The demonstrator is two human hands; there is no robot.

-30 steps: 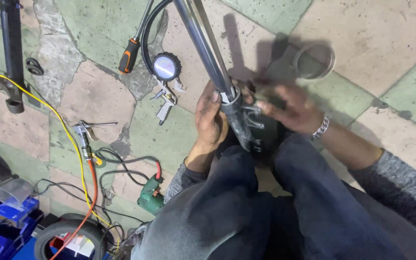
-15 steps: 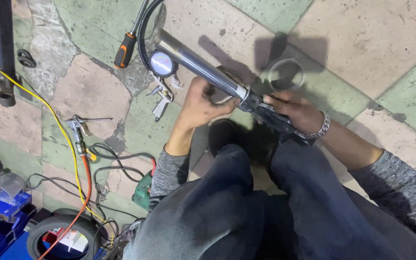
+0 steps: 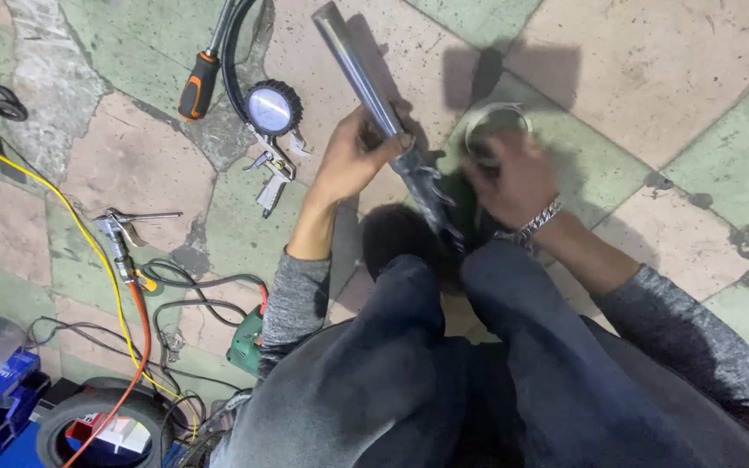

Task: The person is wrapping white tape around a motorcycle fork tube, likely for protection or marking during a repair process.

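While the person crouches over the stone floor (image 3: pixel 669 78), the left hand (image 3: pixel 353 160) has its fingers clamped around a slanted metal tube (image 3: pixel 366 74); just right of the tube, the blurred right hand (image 3: pixel 513 178) covers a metal ring (image 3: pixel 496 117), its fingers' state unclear. Left of the tube lies a pressure gauge (image 3: pixel 270 108)

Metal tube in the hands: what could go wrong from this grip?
1. The left hand alone grips the shiny metal tube partway along; the long free end could swing into the pressure gauge beside it.
2. The right hand is motion-blurred at the tube's dark lower end, so fingers might get pinched.
3. Cables lie near the left knee: possible snag.
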